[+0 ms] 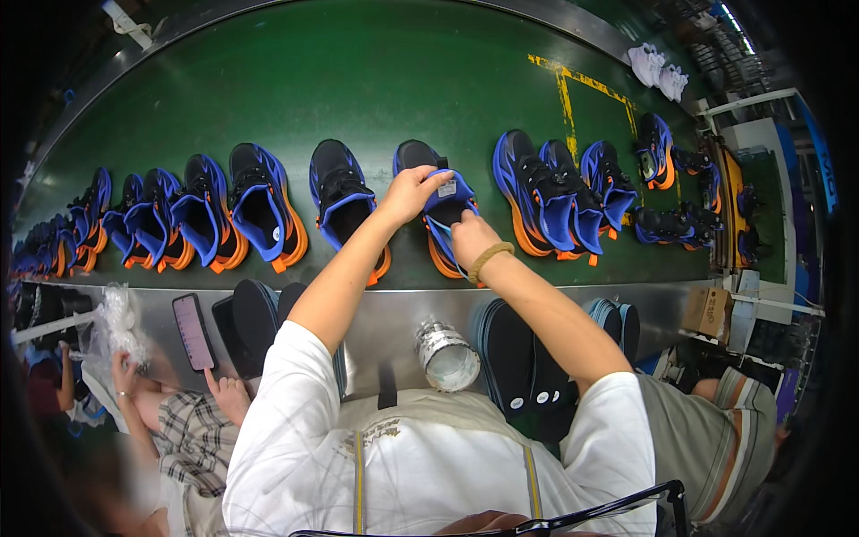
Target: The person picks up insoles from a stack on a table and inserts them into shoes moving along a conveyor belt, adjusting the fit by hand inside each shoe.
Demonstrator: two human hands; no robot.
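Note:
A black and blue sneaker (417,153) with an orange sole sits on the green conveyor belt in front of me. My left hand (413,194) pinches the blue tongue (454,191) of this shoe, which has a pale label. At the shoe's opening, my right hand (474,240) is closed on a dark insole with a light-blue edge (440,225), partly inside the shoe. My right fingertips are partly hidden in there. Just left stands a similar sneaker (342,188), and more (528,183) stand to the right.
Sneakers line the belt (358,72) leftward. On the metal ledge (385,309) before me are a whitish-stained pot (447,358), stacked black insoles (507,358) and a phone (191,331), touched by a neighbour's hand (228,395). Another person sits right. White shoes (658,70) rest at the far right.

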